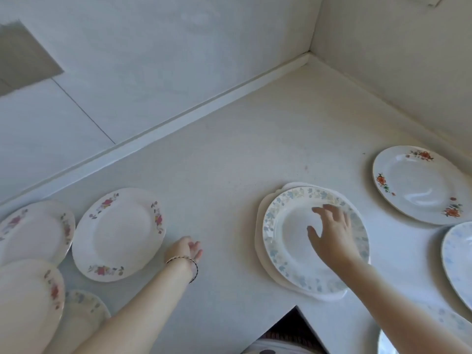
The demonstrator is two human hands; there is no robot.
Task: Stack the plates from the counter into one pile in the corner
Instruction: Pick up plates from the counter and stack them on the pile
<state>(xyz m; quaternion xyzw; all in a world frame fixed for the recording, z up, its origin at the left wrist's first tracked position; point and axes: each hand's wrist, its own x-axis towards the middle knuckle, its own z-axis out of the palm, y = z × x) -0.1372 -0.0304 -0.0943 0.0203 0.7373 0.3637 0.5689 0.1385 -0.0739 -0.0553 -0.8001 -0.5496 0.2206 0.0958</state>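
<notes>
Nearest the camera, at the left edge, a pink-flowered plate [28, 302] lies blurred, and a pale-patterned plate [84, 307] shows partly under the person's left forearm. At the near right a faint blue plate [447, 323] is cut off by the frame's edge.

Both bare arms reach out over the white counter [229, 169]. The left hand [187, 251], with a thin bracelet [182, 260] at the wrist, hangs with its fingers loosely curled and holds nothing, just beside the right rim of a second pink-flowered plate [118, 233]. A third plate of the same pattern [35, 228] lies to the left of that one, at the frame's edge.

The right hand [332, 233] is spread, fingers relaxed and gripping nothing, above the blue-leaf plate [286, 238]. It cannot be told whether the fingertips touch the plate. That plate rests on a plain white plate [259, 241], whose rim shows on the left and far sides; the two make a small pile in the middle right of the counter.

At the right edge lies a blue-sprigged plate [459, 261], half out of frame. Farther off, on the right, an orange-flowered plate [419, 185] lies alone.

The plates lie well apart from the far corner [305, 63], where the counter meets two pale walls [153, 60].
</notes>
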